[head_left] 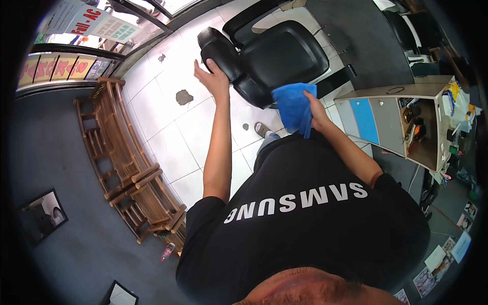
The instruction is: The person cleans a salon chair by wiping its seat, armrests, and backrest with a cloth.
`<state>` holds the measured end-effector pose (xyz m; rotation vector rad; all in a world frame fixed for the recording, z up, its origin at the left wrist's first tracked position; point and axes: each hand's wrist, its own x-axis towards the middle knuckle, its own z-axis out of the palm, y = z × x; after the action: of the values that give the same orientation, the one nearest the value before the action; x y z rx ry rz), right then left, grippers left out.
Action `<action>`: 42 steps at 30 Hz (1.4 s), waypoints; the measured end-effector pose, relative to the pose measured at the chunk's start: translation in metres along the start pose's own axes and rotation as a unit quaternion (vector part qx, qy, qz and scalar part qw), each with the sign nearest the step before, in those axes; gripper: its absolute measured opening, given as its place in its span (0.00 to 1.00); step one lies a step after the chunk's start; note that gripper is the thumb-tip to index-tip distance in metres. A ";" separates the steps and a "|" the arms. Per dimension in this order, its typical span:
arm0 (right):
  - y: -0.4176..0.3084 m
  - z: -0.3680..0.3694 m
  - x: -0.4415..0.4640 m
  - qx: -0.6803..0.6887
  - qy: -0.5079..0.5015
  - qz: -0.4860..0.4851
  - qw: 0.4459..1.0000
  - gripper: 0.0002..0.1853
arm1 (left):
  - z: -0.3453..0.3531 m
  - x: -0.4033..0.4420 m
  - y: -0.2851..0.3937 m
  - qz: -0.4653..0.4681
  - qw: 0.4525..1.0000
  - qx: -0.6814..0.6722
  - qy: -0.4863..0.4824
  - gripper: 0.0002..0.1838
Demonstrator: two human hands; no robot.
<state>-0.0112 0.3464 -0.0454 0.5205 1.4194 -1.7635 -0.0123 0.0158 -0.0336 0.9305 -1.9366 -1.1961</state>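
Observation:
A black padded barber-style chair [284, 53] stands in front of me, tilted in the wide view. My left hand [213, 80] is at the near-left edge of its black cushion [219, 53], fingers spread apart. At least one finger seems to touch the cushion, and nothing is held in that hand. My right hand [318, 113] grips a blue cloth [295, 104] by its right side. The cloth hangs in front of the chair's near edge, partly covering it; whether it touches the chair I cannot tell.
Bamboo benches [119, 137] line the left wall. On the right stands a low cabinet [394, 114] with an open shelf of tools and items on top. White floor tiles [175, 127] have dark broken patches. A plastic bottle [168, 251] lies near the bench.

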 end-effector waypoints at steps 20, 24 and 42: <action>-0.080 0.217 0.216 -0.251 -0.243 -0.482 0.804 0.34 | 0.030 0.023 0.051 0.026 0.981 0.190 0.011 0.29; -0.009 0.102 0.205 -0.355 -0.198 -0.247 0.880 0.29 | 0.031 0.028 0.056 0.018 0.979 0.205 0.011 0.30; -0.053 0.199 0.282 -0.276 -0.087 -0.211 0.934 0.38 | 0.040 0.025 0.066 0.019 0.968 0.252 0.010 0.33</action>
<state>-0.1902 0.0700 -0.1621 -0.2541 1.8948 -1.5626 -0.0731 0.0342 0.0172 1.1440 -2.2778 -0.6720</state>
